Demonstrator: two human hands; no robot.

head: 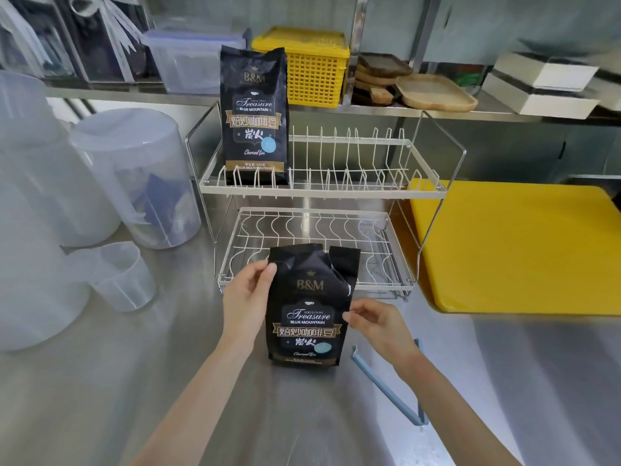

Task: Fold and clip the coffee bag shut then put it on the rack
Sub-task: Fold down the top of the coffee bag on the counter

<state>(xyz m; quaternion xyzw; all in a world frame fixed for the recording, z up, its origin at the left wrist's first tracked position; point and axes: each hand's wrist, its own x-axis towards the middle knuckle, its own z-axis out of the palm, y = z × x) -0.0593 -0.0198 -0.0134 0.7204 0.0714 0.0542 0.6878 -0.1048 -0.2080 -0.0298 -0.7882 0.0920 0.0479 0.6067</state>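
Note:
A black coffee bag (309, 307) stands upright on the steel counter in front of the white wire rack (322, 193). Its top is open and creased. My left hand (247, 297) pinches the bag's upper left edge. My right hand (376, 324) pinches its right edge about halfway up. A blue bag clip (389, 388) lies open on the counter, partly under my right forearm. A second, identical coffee bag (254, 116) stands on the left of the rack's upper tier.
Translucent plastic jugs (134, 176) and a measuring cup (124, 274) stand to the left. A yellow cutting board (517, 243) lies to the right of the rack. A shelf behind holds a yellow basket (312, 65), wooden trays (433, 92) and boxes.

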